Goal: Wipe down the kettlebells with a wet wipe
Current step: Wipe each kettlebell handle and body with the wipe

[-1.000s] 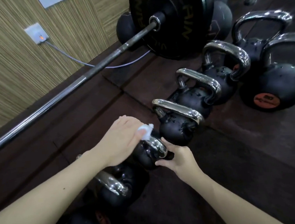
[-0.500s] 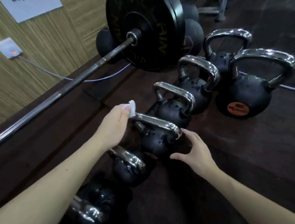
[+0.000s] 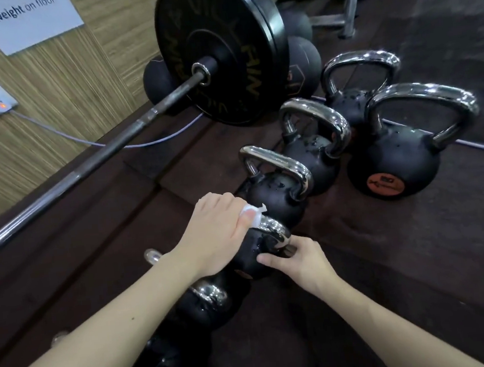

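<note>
- Left hand [image 3: 214, 234] pinches the wet wipe [image 3: 254, 213] onto the chrome handle [image 3: 273, 230] — best dragged its full length
- Right hand [image 3: 297, 261], fingers curled against the kettlebell [image 3: 252, 255], should steady it

I see my left hand [image 3: 216, 237] pressing a white wet wipe [image 3: 253, 213] onto the chrome handle [image 3: 276, 232] of a small black kettlebell [image 3: 252, 257]. My right hand [image 3: 299, 262] steadies its body, fingers curled against it. More kettlebells [image 3: 392, 162] line the dark floor [image 3: 385, 259] beside a barbell [image 3: 116, 152].
</note>
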`<action>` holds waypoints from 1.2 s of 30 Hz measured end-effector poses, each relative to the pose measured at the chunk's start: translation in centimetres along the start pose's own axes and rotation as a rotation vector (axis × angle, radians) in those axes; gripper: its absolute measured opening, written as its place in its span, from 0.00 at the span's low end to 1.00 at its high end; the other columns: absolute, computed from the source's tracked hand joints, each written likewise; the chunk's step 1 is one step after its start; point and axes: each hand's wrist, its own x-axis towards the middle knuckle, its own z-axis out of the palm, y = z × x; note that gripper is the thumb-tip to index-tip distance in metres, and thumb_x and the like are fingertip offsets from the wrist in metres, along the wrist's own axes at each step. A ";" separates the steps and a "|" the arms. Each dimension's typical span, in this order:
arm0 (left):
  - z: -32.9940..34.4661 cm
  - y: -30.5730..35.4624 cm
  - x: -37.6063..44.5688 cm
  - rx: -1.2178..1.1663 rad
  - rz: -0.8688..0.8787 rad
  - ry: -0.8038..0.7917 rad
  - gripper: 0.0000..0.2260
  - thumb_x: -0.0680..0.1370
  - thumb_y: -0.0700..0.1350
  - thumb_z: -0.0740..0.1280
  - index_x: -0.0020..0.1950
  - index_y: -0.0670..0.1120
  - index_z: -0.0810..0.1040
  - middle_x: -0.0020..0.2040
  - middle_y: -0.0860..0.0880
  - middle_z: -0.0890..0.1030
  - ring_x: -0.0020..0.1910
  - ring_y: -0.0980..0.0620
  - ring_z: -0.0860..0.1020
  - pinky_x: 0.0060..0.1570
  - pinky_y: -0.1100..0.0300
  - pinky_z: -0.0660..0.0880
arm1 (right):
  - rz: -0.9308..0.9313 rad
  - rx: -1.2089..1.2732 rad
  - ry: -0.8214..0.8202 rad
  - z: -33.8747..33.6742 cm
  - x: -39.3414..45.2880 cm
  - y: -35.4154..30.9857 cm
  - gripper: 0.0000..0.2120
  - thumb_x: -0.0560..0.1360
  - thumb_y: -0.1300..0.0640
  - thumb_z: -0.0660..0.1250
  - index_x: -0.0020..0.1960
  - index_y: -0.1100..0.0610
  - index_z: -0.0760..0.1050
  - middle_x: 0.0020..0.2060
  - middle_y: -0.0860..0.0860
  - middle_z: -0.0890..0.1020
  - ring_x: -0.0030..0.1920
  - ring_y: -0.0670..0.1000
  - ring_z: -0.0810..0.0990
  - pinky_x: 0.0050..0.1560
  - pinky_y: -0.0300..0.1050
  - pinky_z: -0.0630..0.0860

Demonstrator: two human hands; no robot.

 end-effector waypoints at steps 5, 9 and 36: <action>0.5 2.6 -0.5 0.088 0.104 0.016 0.23 0.86 0.57 0.44 0.64 0.51 0.76 0.56 0.53 0.77 0.57 0.48 0.74 0.72 0.49 0.64 | 0.010 -0.113 -0.050 -1.0 0.7 -0.5 0.15 0.64 0.33 0.80 0.43 0.40 0.83 0.40 0.45 0.87 0.44 0.47 0.84 0.50 0.49 0.80; -0.2 0.0 0.1 0.043 0.057 -0.015 0.13 0.88 0.55 0.52 0.59 0.56 0.75 0.51 0.54 0.76 0.51 0.47 0.75 0.59 0.47 0.72 | -0.004 -0.082 -0.118 -1.4 0.6 -0.7 0.13 0.66 0.36 0.79 0.47 0.38 0.85 0.46 0.38 0.87 0.51 0.40 0.84 0.61 0.47 0.80; 0.5 -0.2 1.1 0.197 -0.083 0.072 0.17 0.85 0.44 0.52 0.55 0.48 0.81 0.43 0.46 0.77 0.43 0.40 0.75 0.47 0.43 0.76 | -0.007 -0.058 -0.139 -1.6 0.9 -0.4 0.16 0.65 0.37 0.81 0.51 0.40 0.86 0.49 0.40 0.88 0.56 0.46 0.85 0.65 0.51 0.79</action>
